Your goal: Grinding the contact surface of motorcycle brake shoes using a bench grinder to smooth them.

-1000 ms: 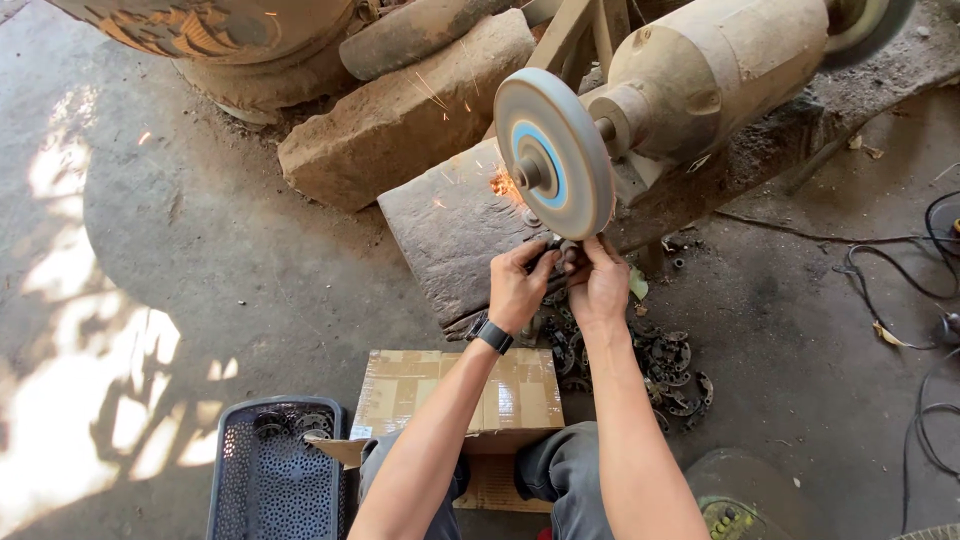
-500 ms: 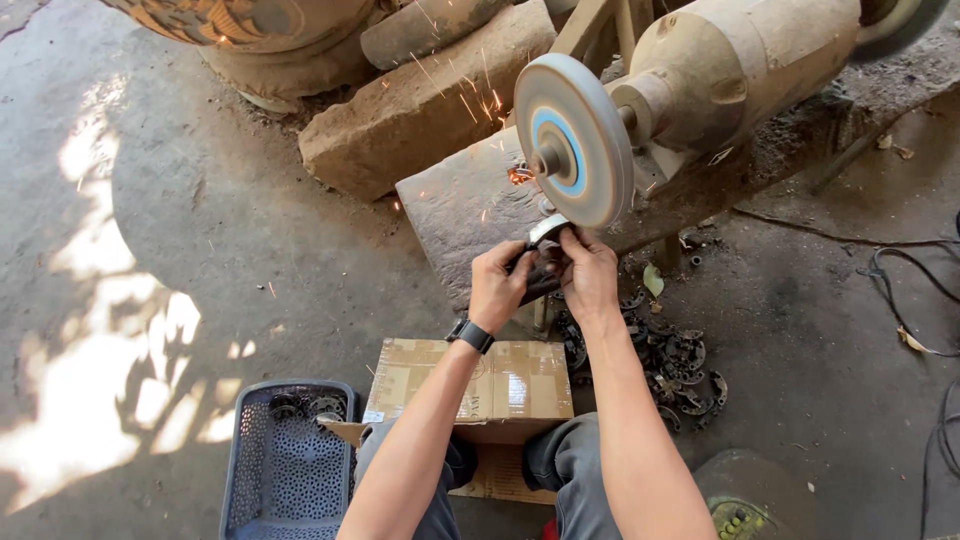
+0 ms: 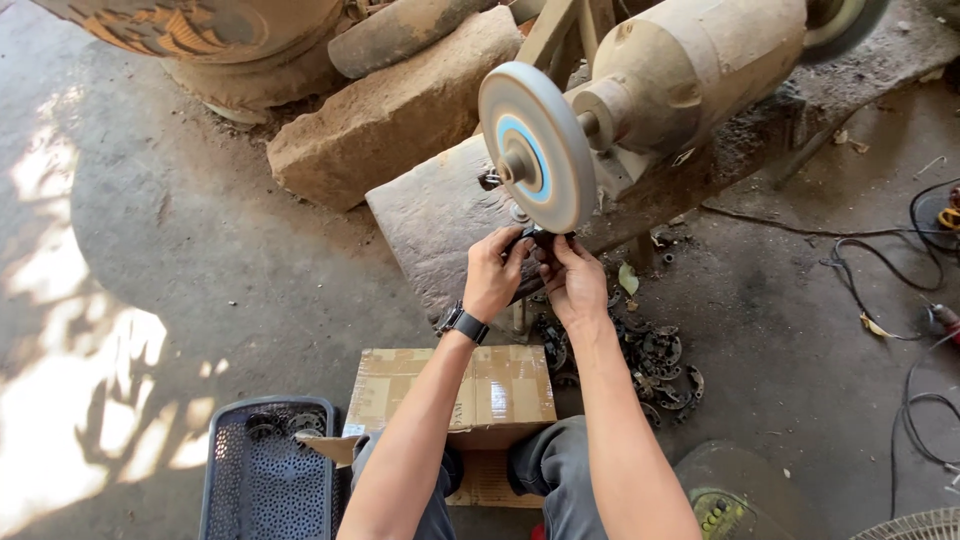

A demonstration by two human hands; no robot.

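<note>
- Left hand (image 3: 493,272): fingers curled closed around a small dark metal part (image 3: 532,240), gripping it from the left side; a dark wristwatch (image 3: 464,323) sits on the wrist.
- Right hand (image 3: 572,280): fingers likewise closed on the same part, gripping it from the right, the fingertips of the two hands almost meeting.
- Small dark metal part: held between both hands directly under the lower rim of the grinding wheel (image 3: 537,146); whether it touches the rim cannot be told, since the hands hide most of it.
- Grinding wheel: pale grey disc with a blue ring around its hub, mounted on the shaft of a dusty motor housing (image 3: 690,65).
- Stone slab (image 3: 440,215): flat and grey, lying below and behind the hands.
- Cardboard box (image 3: 470,390): closed with tape, on the floor between the person's knees.
- Plastic basket (image 3: 262,480): dark and perforated, just left of the box, with a few dark parts inside.
- Heap of dark metal parts (image 3: 665,365): on the floor right of the right forearm.
- Cables (image 3: 900,300): trailing across the floor at far right.
</note>
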